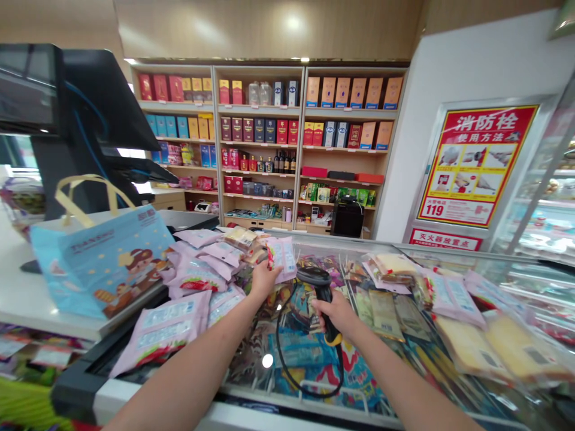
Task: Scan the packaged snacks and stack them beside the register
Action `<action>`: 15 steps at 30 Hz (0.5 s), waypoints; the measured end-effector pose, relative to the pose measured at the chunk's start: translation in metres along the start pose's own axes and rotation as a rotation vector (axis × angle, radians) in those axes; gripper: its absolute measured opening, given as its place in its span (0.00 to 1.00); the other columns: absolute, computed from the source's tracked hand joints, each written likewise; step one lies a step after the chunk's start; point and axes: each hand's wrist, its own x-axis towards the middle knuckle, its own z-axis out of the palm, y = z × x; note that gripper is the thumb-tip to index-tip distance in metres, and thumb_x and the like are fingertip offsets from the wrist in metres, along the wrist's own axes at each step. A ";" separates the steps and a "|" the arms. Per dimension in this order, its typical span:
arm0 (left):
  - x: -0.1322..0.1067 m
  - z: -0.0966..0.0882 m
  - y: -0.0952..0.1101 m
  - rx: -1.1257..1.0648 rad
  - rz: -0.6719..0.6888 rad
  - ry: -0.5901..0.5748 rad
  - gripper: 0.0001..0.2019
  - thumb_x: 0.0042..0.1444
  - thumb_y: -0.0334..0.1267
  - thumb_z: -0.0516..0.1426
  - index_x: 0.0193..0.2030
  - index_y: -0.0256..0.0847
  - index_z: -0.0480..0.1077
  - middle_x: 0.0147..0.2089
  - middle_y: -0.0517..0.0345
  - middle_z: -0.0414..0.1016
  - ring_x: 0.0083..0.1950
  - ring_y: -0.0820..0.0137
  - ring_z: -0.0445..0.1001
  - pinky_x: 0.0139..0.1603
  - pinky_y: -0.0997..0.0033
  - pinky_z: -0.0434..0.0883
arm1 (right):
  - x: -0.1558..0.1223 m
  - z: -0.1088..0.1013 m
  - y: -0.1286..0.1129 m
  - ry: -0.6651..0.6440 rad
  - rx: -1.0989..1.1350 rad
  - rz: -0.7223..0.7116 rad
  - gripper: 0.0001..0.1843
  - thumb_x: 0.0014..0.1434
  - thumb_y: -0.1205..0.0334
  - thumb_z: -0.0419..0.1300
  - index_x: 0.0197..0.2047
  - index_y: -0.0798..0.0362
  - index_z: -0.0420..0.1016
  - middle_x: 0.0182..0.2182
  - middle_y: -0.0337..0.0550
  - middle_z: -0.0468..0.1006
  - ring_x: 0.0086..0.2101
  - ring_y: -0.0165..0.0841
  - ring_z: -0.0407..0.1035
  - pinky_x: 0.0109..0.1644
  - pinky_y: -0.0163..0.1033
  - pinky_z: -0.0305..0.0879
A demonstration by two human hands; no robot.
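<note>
My left hand point(264, 276) is closed on the near edge of a pink-and-white food packet point(282, 256), held up over the glass freezer top point(251, 365). My right hand point(335, 311) wraps round the handle of a black barcode scanner point(324, 293), whose head points left toward the packet. A black cable point(281, 347) loops down from the scanner onto the glass. Beside my left hand lies a pile of similar pink packets point(197, 272). To the right of the scanner are more packets point(453, 293) and packed sandwich bread slices point(476, 344).
A blue paper bag point(99, 257) stands on the white counter point(27, 305) at left, near a black checkout terminal point(108, 96). Shelves of boxed goods point(260, 129) line the back wall. A red fire-hydrant poster point(478, 164) hangs at right, beside a glass-fronted display case point(548, 239).
</note>
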 end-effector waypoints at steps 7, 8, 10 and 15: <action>0.006 0.027 -0.015 -0.338 -0.090 -0.062 0.13 0.39 0.38 0.67 0.32 0.36 0.74 0.28 0.55 0.78 0.34 0.63 0.77 0.35 0.70 0.72 | 0.003 -0.002 -0.003 0.036 0.036 -0.013 0.17 0.41 0.54 0.64 0.32 0.51 0.63 0.14 0.28 0.66 0.13 0.27 0.61 0.16 0.34 0.62; 0.006 0.034 -0.014 -0.380 -0.113 -0.081 0.15 0.38 0.39 0.68 0.33 0.36 0.74 0.28 0.55 0.79 0.34 0.63 0.77 0.34 0.70 0.73 | 0.004 -0.005 -0.005 0.046 0.059 -0.010 0.17 0.42 0.55 0.65 0.32 0.51 0.63 0.14 0.28 0.67 0.13 0.27 0.61 0.16 0.33 0.62; 0.003 0.050 -0.007 -0.441 -0.150 -0.130 0.16 0.38 0.39 0.69 0.34 0.35 0.75 0.29 0.54 0.79 0.33 0.64 0.78 0.34 0.70 0.74 | 0.005 -0.015 -0.011 0.089 0.124 -0.010 0.17 0.42 0.55 0.65 0.33 0.51 0.63 0.15 0.29 0.67 0.13 0.26 0.61 0.16 0.33 0.62; -0.005 0.102 0.030 -0.540 -0.223 -0.283 0.17 0.39 0.38 0.70 0.37 0.35 0.75 0.31 0.52 0.79 0.32 0.65 0.78 0.32 0.69 0.75 | 0.001 -0.056 -0.036 0.245 0.238 -0.036 0.18 0.41 0.56 0.68 0.32 0.51 0.65 0.14 0.27 0.66 0.13 0.25 0.60 0.16 0.32 0.61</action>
